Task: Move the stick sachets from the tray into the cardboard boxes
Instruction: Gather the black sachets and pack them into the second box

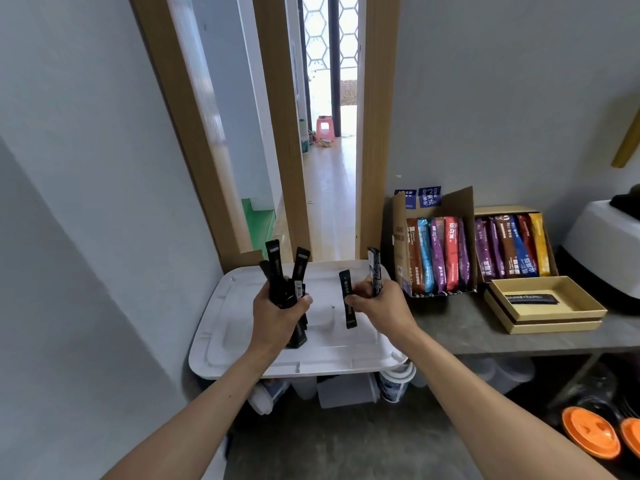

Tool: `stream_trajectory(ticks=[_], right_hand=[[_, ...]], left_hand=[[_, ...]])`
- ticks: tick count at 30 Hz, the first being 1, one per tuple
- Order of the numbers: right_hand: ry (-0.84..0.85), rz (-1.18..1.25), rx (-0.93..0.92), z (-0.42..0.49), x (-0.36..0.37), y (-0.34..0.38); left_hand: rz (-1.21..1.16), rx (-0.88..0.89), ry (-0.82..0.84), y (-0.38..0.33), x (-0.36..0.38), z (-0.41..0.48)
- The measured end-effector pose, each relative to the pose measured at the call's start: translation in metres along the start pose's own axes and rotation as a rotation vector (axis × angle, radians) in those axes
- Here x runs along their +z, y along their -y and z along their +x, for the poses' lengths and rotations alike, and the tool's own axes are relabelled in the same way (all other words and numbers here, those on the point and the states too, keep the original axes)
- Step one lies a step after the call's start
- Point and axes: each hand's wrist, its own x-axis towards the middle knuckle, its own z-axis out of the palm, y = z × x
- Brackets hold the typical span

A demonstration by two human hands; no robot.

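Observation:
A white plastic tray (242, 344) lies in front of me, just left of a grey table. My left hand (277, 317) is above the tray, shut on a bunch of several black stick sachets (277, 271) that fan upward. My right hand (377, 306) holds two black stick sachets: one (348, 299) hangs from thumb and fingertips, the other (374, 268) stands upright between the fingers. A shallow open cardboard box (585, 306) on the table holds one black sachet (531, 299) lying flat.
Two open cardboard boxes of colourful sachets (438, 254) (509, 247) stand at the table's back. A white appliance (606, 244) sits at far right. Containers are stored under the tray, orange lids (585, 433) under the table. A doorway (329, 168) opens ahead.

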Motion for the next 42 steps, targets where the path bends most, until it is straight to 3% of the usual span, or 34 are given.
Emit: stream_trajectory(ticks=[11, 22, 27, 30, 35, 39, 42], right_hand=[[-0.005, 0.107, 0.007, 0.004, 0.003, 0.006], [0.014, 0.118, 0.018, 0.0, -0.001, 0.014], [0.033, 0.092, -0.03, -0.002, -0.009, 0.018], [0.068, 0.07, -0.054, -0.004, -0.019, 0.022], [0.136, 0.079, -0.104, -0.012, -0.051, 0.028], [-0.037, 0.004, -0.162, -0.015, -0.098, 0.019], [-0.132, 0.078, -0.158, -0.018, -0.14, 0.008]], left_hand=[[0.016, 0.046, 0.064, -0.001, 0.001, -0.006], [0.164, -0.048, 0.062, 0.004, 0.005, -0.002], [0.007, -0.124, 0.043, -0.024, 0.015, 0.006], [-0.067, -0.099, 0.125, -0.049, 0.027, 0.012], [0.031, -0.021, 0.211, -0.071, 0.063, 0.012], [-0.055, -0.011, 0.057, -0.09, 0.096, 0.01], [-0.07, -0.002, 0.09, -0.108, 0.124, 0.009]])
